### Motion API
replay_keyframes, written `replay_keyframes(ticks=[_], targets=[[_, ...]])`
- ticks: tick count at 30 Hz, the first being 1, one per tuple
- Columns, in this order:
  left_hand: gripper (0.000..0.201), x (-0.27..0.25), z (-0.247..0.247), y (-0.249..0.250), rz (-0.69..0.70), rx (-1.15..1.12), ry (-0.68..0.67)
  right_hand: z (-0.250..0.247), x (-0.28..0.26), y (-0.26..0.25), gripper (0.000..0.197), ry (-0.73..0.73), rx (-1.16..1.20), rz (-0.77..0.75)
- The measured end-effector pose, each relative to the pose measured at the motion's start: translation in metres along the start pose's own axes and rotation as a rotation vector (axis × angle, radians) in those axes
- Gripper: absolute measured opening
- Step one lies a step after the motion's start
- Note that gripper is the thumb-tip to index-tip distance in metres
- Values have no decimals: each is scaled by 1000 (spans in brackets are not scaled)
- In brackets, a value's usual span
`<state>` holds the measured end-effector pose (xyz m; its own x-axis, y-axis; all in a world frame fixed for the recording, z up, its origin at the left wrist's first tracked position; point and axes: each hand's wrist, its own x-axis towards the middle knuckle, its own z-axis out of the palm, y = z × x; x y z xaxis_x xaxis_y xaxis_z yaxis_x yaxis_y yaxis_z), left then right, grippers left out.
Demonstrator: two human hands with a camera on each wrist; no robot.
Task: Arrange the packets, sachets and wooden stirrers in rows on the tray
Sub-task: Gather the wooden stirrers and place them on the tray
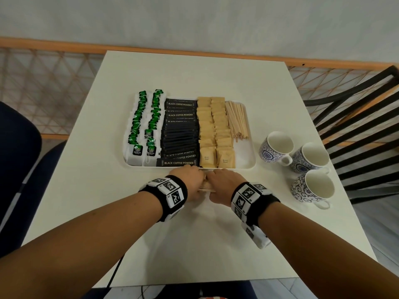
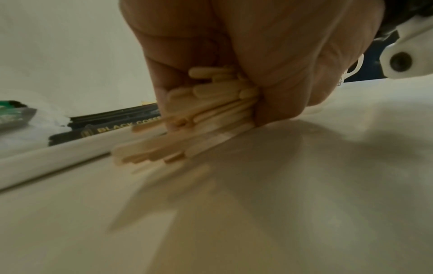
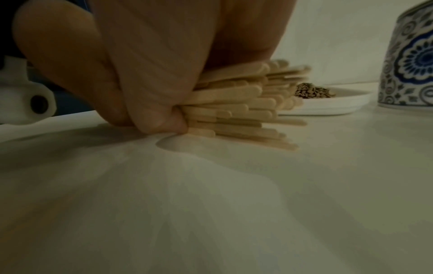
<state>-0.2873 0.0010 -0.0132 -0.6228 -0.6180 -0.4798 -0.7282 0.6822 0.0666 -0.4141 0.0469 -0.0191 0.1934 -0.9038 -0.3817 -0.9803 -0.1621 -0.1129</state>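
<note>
Three blue-and-white patterned ceramic cups (image 1: 277, 147) (image 1: 311, 157) (image 1: 313, 186) clustered on white square table (image 1: 194, 72); black slatted chair (image 1: 356, 117) right, dark blue chair (image 1: 19, 147) left.

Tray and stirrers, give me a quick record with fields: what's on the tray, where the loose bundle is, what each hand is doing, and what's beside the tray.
tray contents: on the white tray, from its left: green tea bags, black coffee powder sachets, brown sugar packets, wooden stirrers
free space: near right corner of tray
loose bundle: stirrer bundle on the table, just in front of the tray
left hand: grips one end of bundle
right hand: grips the other end
beside tray: three blue-patterned cups to its right
</note>
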Motion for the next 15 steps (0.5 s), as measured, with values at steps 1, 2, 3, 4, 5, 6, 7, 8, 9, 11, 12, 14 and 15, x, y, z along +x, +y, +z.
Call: replay_keyframes(ticks=[1,2,3,4,5,6,7,8,9,11,12,14,15], targets=[[42,1,1,1,-3,-4,1,0,1,-1,33,4,-5,-9],[41,2,2,2,-5,-11,3,0,1,-1,32,12,-1,-16],[40,2,2,3,-8,-18,8,1,1,-1,32,23,12,-22],[38,2,3,4,-9,-21,13,2,0,0,32,33,26,-26],[36,2,4,4,-6,-23,21,4,-1,1,33,44,32,-32],[34,2,6,4,2,-26,32,5,-3,2,35,53,28,-39],[34,2,8,4,9,-32,38,7,-3,3,36,61,17,-45],[36,1,10,3,10,-47,39,9,-4,4,36,66,9,-45],[39,1,11,3,6,-67,37,10,-5,5,36,66,9,-43],[42,2,11,2,0,-97,34,10,-5,6,35,46,21,-41],[42,2,11,2,7,-103,32,9,-4,6,35,29,22,-44],[42,3,11,1,29,-115,35,6,-3,7,33,1,20,-44],[43,3,10,0,36,-124,34,4,-2,7,32,-5,17,-42]])
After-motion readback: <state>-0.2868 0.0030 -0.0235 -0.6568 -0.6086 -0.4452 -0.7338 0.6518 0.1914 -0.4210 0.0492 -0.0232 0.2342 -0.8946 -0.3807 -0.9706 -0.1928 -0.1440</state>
